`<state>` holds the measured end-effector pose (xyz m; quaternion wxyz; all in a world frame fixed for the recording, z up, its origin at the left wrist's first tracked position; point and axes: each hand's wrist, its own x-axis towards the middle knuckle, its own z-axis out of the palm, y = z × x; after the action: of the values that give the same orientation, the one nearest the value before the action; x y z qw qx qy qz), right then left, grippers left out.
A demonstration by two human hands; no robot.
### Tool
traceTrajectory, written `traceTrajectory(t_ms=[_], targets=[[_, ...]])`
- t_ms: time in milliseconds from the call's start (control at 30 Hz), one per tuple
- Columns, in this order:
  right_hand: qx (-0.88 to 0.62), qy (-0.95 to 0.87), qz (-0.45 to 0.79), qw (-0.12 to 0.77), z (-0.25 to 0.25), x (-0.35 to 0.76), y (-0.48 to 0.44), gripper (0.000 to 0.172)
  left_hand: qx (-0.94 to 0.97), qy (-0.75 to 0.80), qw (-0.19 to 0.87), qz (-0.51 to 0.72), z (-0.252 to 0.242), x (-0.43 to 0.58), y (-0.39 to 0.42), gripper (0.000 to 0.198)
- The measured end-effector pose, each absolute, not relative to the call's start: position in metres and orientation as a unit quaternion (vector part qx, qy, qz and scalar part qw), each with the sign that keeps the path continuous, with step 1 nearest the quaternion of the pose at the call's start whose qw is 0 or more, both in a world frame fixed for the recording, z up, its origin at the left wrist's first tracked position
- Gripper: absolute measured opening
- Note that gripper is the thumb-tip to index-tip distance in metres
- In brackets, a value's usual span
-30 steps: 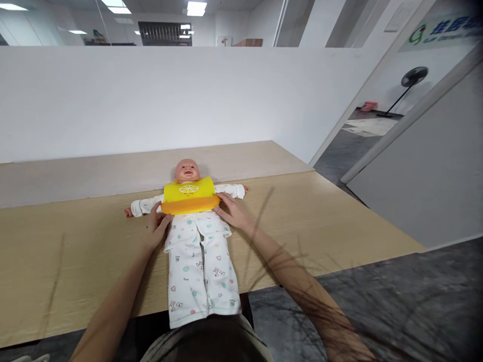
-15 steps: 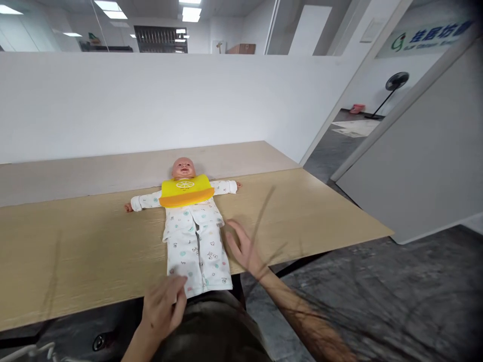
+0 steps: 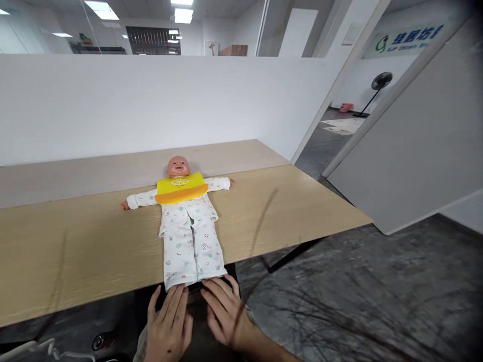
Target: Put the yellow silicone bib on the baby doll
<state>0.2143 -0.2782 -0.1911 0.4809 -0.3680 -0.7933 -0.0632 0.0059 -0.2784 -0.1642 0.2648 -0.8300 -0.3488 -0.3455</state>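
Observation:
A baby doll (image 3: 178, 166) lies on its back on the wooden table, arms stretched out to both sides. Around its neck is a yellow bib (image 3: 180, 184) with an orange lower pocket and a white fruit-slice print. White printed pants (image 3: 194, 249) cover its legs, and their cuffs reach the table's front edge. My left hand (image 3: 169, 322) is at the left cuff, fingers extended, with nothing visible in it. At the right cuff, my right hand (image 3: 228, 311) has its fingers stretched out flat, holding nothing. Whether the fingertips press on the cloth I cannot tell.
The table (image 3: 271, 216) ends at a front edge just before my body. Behind it rises a white partition (image 3: 132, 105) with glass above. A grey panel (image 3: 418, 146) stands at the right. A black fan (image 3: 381, 81) stands beyond the doorway.
My right hand has moved from beside the doll's right-hand hip down to the pant cuff. My left hand has shifted slightly and spread its fingers. The view has turned a little.

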Motion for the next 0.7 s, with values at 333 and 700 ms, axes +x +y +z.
traceTrajectory(t_ms=[333, 700], targets=[[-0.451, -0.769, -0.153, 0.427, -0.216, 0.198, -0.285, 0.067, -0.791, -0.45, 0.297, -0.291, -0.166, 0.027, -0.265, 0.03], [-0.501, -0.788, -0.122, 0.335, -0.222, 0.187, -0.273, 0.077, -0.783, -0.463, 0.302, -0.286, -0.159, 0.043, -0.248, 0.033]])
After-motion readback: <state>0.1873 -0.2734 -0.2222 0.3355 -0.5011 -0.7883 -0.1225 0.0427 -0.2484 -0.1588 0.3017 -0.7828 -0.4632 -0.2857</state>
